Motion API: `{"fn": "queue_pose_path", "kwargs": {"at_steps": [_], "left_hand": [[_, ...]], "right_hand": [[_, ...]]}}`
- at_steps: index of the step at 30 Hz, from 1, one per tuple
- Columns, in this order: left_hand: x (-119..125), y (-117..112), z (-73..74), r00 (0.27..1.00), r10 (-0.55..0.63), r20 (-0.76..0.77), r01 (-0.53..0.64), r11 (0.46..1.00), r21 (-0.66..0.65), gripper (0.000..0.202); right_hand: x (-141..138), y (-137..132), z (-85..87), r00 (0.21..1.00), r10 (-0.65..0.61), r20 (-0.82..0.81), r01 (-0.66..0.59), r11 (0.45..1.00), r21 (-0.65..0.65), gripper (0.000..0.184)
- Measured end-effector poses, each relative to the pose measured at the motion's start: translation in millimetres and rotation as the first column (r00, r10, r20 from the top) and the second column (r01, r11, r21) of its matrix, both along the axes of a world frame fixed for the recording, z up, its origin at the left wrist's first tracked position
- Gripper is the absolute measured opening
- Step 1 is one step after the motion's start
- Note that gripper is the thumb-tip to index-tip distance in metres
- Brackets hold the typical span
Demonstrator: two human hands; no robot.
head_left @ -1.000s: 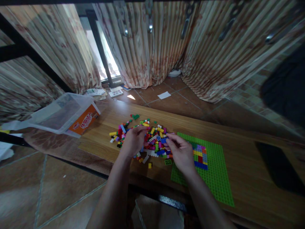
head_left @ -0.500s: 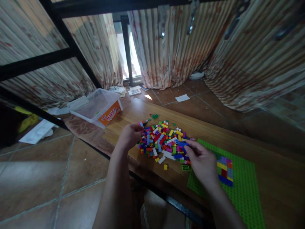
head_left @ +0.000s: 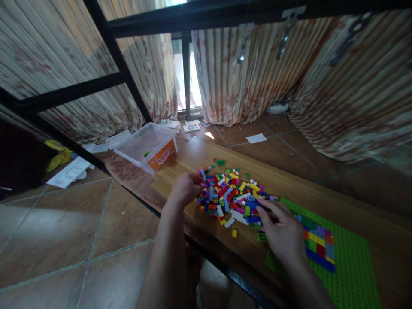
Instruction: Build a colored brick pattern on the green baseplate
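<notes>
A heap of small coloured building bricks (head_left: pixel 230 197) lies loose on the wooden table. At its left edge is my left hand (head_left: pixel 185 189), its fingers curled together and their tips mostly hidden; what they hold, if anything, does not show. On the right side of the heap, my right hand (head_left: pixel 285 229) has thumb and forefinger closing on a blue brick (head_left: pixel 252 205) among the others. Under and beyond that wrist lies a green baseplate (head_left: pixel 350 257). It bears a flat patch of joined bricks (head_left: pixel 320 244) in several colours, with a blue row along the near edge.
A clear plastic box (head_left: pixel 141 143) with an orange label stands at the table's far left. A yellow brick (head_left: pixel 234 233) lies apart near the front edge of the table (head_left: pixel 206 150). A black metal frame (head_left: pixel 138 98) rises behind, before striped curtains (head_left: pixel 225 77).
The whole view has shifted, so everything sits farther right and lower. Both hands stay at the heap; my right hand has moved slightly left over the bricks.
</notes>
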State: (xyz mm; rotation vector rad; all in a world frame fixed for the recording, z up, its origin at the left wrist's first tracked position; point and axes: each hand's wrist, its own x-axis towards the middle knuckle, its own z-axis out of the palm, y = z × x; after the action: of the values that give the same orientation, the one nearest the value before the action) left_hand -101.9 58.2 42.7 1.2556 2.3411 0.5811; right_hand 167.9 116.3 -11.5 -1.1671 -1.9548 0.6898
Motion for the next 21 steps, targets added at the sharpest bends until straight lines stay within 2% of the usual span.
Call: {"fn": "queue_pose_path", "kwargs": {"at_steps": [7,11,14,17,21], "left_hand": [[3.3,4.3,-8.7,0.991,-0.007,-0.133,0.005,1.0,-0.015,0.035],[4.2,1.4,-2.6,0.994,-0.044,-0.103,0.045,0.999,0.006,0.036],[5.2,-2.9,4.9,0.991,-0.126,-0.048,0.127,0.992,0.02,0.035],[6.1,-6.9,8.8,0.979,-0.204,-0.019,0.204,0.979,-0.014,0.031],[10.1,-7.4,7.3,0.973,-0.226,-0.043,0.223,0.972,-0.077,0.028]], "right_hand": [[0.5,0.1,3.0,0.999,-0.009,-0.034,0.009,1.0,0.009,0.027],[0.5,-0.7,2.1,0.999,-0.001,-0.055,-0.001,1.0,-0.025,0.028],[0.4,-1.5,2.0,0.998,0.001,-0.056,-0.003,1.0,-0.03,0.028],[0.1,-1.7,2.7,0.998,-0.006,-0.06,0.004,1.0,-0.025,0.029],[0.1,-1.6,3.1,0.998,0.0,-0.061,-0.003,0.999,-0.048,0.029]]}}
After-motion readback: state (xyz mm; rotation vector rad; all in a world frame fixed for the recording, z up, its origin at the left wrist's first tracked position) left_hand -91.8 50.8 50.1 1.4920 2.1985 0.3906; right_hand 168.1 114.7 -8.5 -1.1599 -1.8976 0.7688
